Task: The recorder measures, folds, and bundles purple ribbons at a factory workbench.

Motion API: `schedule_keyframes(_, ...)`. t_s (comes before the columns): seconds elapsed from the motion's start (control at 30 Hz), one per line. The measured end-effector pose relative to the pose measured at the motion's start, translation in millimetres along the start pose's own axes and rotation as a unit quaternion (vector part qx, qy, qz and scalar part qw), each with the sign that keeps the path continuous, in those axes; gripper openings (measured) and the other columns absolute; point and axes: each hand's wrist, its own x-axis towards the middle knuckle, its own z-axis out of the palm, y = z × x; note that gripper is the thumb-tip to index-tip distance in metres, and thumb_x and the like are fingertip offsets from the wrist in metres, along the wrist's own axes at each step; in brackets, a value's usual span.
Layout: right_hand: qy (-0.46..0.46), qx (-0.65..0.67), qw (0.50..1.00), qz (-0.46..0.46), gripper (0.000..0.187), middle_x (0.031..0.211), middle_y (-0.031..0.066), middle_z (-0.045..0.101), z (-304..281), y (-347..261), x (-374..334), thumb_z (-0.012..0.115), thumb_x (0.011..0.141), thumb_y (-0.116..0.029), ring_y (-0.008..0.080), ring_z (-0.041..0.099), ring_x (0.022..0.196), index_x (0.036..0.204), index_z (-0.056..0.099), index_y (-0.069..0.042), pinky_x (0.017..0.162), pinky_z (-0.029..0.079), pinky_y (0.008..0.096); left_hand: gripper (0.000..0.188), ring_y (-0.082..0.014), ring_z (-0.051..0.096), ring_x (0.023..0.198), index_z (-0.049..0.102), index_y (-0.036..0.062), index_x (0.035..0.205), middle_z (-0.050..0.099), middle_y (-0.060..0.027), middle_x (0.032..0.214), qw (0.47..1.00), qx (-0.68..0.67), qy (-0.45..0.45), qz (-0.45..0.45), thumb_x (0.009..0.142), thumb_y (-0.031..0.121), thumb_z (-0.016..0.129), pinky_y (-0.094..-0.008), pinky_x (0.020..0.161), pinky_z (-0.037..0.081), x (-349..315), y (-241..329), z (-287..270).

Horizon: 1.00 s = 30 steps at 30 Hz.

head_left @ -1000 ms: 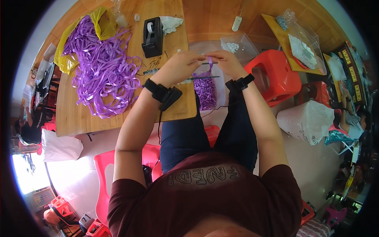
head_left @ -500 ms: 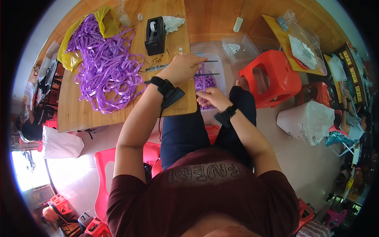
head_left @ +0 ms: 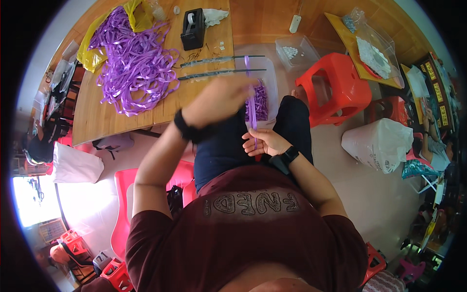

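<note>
the ribbon strip [head_left: 252, 104] pinched between the left hand [head_left: 219, 100] and right hand [head_left: 265, 142] is purple, like the tangled ribbon heap [head_left: 131, 61] on the brown wooden worktop [head_left: 114, 119] and the cut pieces in the clear plastic tub [head_left: 265, 65]. a yellow bag [head_left: 95, 56] lies under the heap. the tape dispenser [head_left: 192, 29] is black. both wrists wear black bands. the stool [head_left: 335, 85] is red, the shirt maroon, the trousers dark navy, and the sack [head_left: 377, 143] white.
</note>
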Motion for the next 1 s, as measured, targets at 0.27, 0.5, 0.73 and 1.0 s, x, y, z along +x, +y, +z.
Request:
schedule_keyframes(0.27, -0.060, 0.036, 0.998, -0.002, 0.043, 0.095, 0.0179, 0.072, 1.5, 6.8, -0.2, 0.053, 0.102, -0.040, 0.0289, 0.072, 0.086, 0.117, 0.060, -0.001, 0.079, 0.060, 0.0437, 0.029, -0.0102, 0.061, 0.072, 0.064, 0.0001, 0.111, 0.065, -0.0041, 0.086, 0.840, -0.389, -0.032, -0.377, 0.101, 0.026, 0.055, -0.0240, 0.066, 0.050, -83.9, -33.6, 107.9)
schedule_keyframes(0.5, -0.053, 0.112, 0.992, -0.025, 0.041, 0.096, 0.0148, 0.072, -4.7, 9.8, 0.2, 0.051, 0.102, -0.040, 0.0277, 0.073, 0.085, 0.118, 0.060, -0.003, 0.078, 0.061, 0.0419, 0.021, -0.0083, 0.057, 0.077, 0.060, 0.0009, 0.111, 0.060, -0.0011, 0.084, 0.789, -0.507, 0.086, -0.336, 0.101, 0.020, 0.058, -0.0227, 0.072, 0.047, -109.3, -27.4, 116.2)
schedule_keyframes(0.73, 0.079, 0.049, 0.992, -0.091, 0.044, 0.098, 0.0111, 0.071, -5.3, -7.8, 18.4, 0.059, 0.097, -0.045, 0.0196, 0.071, 0.079, 0.116, 0.062, -0.006, 0.071, 0.059, 0.0321, 0.019, -0.0080, 0.060, 0.074, 0.061, 0.0011, 0.107, 0.061, -0.0010, 0.087, 0.832, -0.426, -0.016, -0.355, 0.101, 0.019, 0.058, -0.0221, 0.071, 0.050, -135.1, -3.0, 102.2)
schedule_keyframes(1.0, 0.151, -0.223, 0.960, -0.076, 0.041, 0.084, 0.0080, 0.069, -2.5, 3.2, 30.1, 0.064, 0.094, -0.041, 0.0149, 0.068, 0.070, 0.098, 0.070, -0.001, 0.062, 0.054, 0.0296, 0.020, -0.0063, 0.058, 0.071, 0.065, 0.0012, 0.110, 0.062, 0.0004, 0.085, 0.890, -0.326, -0.058, -0.313, 0.099, 0.017, 0.061, -0.0211, 0.066, 0.049, -130.7, -4.2, 100.9)
